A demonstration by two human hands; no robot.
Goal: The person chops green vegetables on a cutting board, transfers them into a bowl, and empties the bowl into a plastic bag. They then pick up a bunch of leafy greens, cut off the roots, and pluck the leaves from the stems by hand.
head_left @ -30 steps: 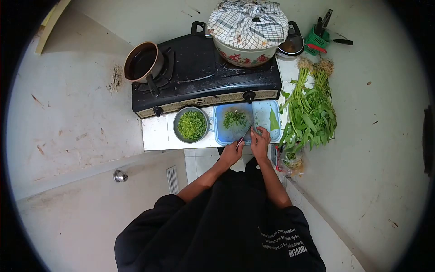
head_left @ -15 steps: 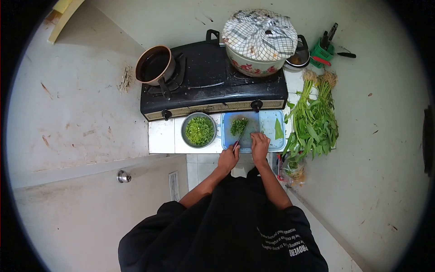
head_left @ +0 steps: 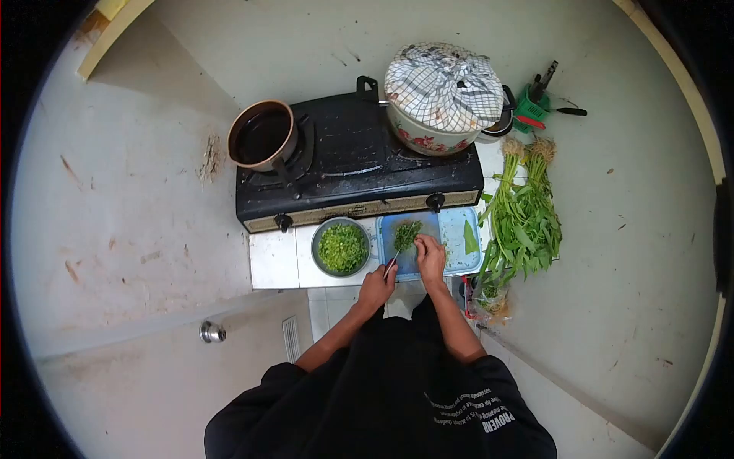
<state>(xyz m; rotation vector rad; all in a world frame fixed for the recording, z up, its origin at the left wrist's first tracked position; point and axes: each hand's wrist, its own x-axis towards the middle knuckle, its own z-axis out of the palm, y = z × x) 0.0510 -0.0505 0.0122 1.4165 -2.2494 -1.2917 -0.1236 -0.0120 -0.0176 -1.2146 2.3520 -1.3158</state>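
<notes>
"Head view, then: what did the left hand (head_left: pixel 375 288) have?"

"A knife (head_left: pixel 391 268). Its fingers were wrapped closely around the dark reddish handle, and the blade pointed up and to the right, toward a small heap of chopped greens (head_left: pixel 407 232)."

"Where did that heap lie?"

"On the darker, left part of a blue tray (head_left: pixel 460 258), which sat at the front edge of the white tiled counter (head_left: pixel 274 262). A flat piece of green leaf (head_left: pixel 469 237) lay on the paler right part."

"And the right hand (head_left: pixel 430 258)?"

"Over the middle of the tray, with its fingers bent and bunched, the tips at the right edge of the heap. I couldn't tell whether they pinched any of it."

"What stood around them?"

"Just left of the tray was a grey bowl (head_left: pixel 315 249), well filled with paler cut greens (head_left: pixel 342 248). To the right lay leafy bunches (head_left: pixel 529 222), their roots pointing away from the person."

"Beyond the tray?"

"A black two-burner stove (head_left: pixel 344 157). A saucepan (head_left: pixel 286 153) stood over its left burner; on the right sat a flower-patterned pot (head_left: pixel 430 141), its top wrapped in a checked cloth (head_left: pixel 440 88)."
</notes>
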